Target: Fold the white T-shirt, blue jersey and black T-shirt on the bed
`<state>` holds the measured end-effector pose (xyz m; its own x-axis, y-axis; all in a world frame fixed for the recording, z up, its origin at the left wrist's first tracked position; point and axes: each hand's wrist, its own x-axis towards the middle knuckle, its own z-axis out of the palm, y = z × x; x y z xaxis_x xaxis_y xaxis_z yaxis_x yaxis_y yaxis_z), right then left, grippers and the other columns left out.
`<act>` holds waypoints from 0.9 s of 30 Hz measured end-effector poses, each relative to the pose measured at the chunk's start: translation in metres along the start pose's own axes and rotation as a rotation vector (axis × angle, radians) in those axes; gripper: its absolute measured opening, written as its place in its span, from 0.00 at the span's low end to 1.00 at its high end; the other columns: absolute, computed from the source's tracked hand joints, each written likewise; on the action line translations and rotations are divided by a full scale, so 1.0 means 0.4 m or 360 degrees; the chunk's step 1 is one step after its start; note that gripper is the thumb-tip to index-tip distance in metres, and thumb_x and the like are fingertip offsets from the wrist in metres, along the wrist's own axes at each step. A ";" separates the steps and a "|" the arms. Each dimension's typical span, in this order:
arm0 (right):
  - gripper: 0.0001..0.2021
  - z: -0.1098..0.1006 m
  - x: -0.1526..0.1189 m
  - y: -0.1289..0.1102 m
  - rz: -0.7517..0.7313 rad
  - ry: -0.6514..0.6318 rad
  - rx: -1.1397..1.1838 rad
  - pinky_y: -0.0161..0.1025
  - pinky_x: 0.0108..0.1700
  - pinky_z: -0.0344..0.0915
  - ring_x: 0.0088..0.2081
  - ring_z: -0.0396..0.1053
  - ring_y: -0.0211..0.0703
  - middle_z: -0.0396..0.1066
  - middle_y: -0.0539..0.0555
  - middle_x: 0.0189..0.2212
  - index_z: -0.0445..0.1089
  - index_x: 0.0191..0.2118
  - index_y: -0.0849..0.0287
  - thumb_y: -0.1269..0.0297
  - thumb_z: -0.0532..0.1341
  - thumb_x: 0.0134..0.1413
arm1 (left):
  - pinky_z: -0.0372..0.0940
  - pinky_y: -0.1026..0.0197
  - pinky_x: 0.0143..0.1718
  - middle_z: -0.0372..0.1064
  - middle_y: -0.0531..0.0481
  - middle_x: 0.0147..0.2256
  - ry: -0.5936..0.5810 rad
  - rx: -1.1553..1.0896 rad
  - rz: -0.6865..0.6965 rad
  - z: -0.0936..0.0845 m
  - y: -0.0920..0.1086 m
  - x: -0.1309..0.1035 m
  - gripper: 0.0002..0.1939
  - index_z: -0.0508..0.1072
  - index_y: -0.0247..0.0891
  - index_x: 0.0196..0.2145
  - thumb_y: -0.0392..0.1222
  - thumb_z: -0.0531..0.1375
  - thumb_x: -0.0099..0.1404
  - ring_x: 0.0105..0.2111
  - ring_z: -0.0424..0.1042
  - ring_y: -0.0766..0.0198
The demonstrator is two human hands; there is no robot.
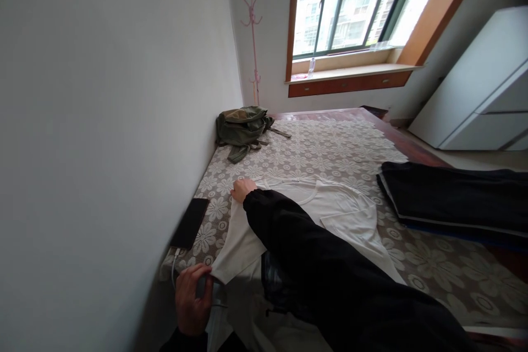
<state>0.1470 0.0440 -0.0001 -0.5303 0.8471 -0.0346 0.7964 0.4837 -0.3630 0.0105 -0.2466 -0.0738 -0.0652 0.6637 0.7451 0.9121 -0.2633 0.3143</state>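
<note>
A white shirt (346,203) lies spread over the patterned tablecloth, its neckline at the far side and its lower part hanging toward me. My left hand (193,297) pinches the end of the shirt's left sleeve at the near left corner. Reaching across the shirt, my right hand (243,190) is closed on its fabric near the left shoulder. The black right sleeve hides much of the shirt's middle.
A black phone (190,224) with a white cable lies left, near the wall. A green backpack (243,127) rests at the far left. Folded dark clothes (454,198) lie right on the floral cloth (322,146). Behind stand a pink coat rack (254,49) and a white cabinet (474,82).
</note>
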 end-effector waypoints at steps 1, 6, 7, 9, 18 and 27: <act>0.12 0.008 0.003 0.004 -0.0016 0.0013 0.0009 0.42 0.46 0.64 0.47 0.75 0.54 0.79 0.65 0.44 0.78 0.42 0.62 0.62 0.59 0.65 | 0.69 0.53 0.43 0.75 0.47 0.38 -0.0003 -0.0001 0.0003 -0.001 -0.001 0.000 0.05 0.75 0.41 0.42 0.36 0.60 0.69 0.39 0.75 0.56; 0.14 0.038 0.009 0.024 -0.0057 0.0141 0.0097 0.41 0.49 0.60 0.48 0.72 0.49 0.78 0.60 0.44 0.77 0.43 0.59 0.61 0.54 0.70 | 0.70 0.52 0.43 0.75 0.47 0.36 -0.0016 -0.0018 0.0045 -0.011 -0.004 0.001 0.06 0.74 0.41 0.42 0.34 0.59 0.68 0.38 0.75 0.57; 0.14 0.042 0.010 0.028 -0.0063 0.0169 0.0119 0.40 0.50 0.59 0.49 0.72 0.48 0.78 0.59 0.45 0.76 0.43 0.58 0.61 0.53 0.71 | 0.70 0.52 0.43 0.75 0.48 0.36 -0.0007 -0.0020 0.0056 -0.013 -0.005 0.002 0.06 0.74 0.41 0.41 0.34 0.60 0.68 0.38 0.75 0.57; 0.15 0.048 0.014 0.035 -0.0083 0.0213 0.0159 0.39 0.50 0.59 0.50 0.71 0.46 0.77 0.57 0.47 0.75 0.44 0.58 0.60 0.52 0.72 | 0.69 0.53 0.43 0.76 0.48 0.36 0.0013 -0.0017 0.0070 -0.017 -0.006 0.004 0.06 0.74 0.42 0.41 0.33 0.60 0.68 0.38 0.75 0.58; 0.10 0.066 0.014 0.039 -0.0244 0.0288 0.0154 0.41 0.54 0.56 0.51 0.68 0.48 0.76 0.58 0.46 0.74 0.44 0.59 0.62 0.56 0.72 | 0.69 0.51 0.45 0.76 0.48 0.35 0.0023 0.0031 -0.0021 -0.014 -0.009 -0.004 0.04 0.75 0.41 0.40 0.37 0.59 0.68 0.37 0.75 0.56; 0.11 0.067 0.018 0.036 -0.0259 0.0329 0.0135 0.44 0.54 0.58 0.50 0.68 0.50 0.75 0.60 0.46 0.73 0.44 0.59 0.63 0.54 0.72 | 0.70 0.52 0.46 0.74 0.48 0.37 0.0075 -0.0026 -0.0153 -0.004 -0.005 -0.031 0.04 0.74 0.41 0.40 0.35 0.60 0.69 0.38 0.74 0.57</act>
<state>0.1468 0.0511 -0.0305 -0.5718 0.7908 0.2183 0.6735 0.6045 -0.4254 0.0088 -0.2553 -0.0827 -0.1715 0.6529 0.7378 0.8940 -0.2115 0.3949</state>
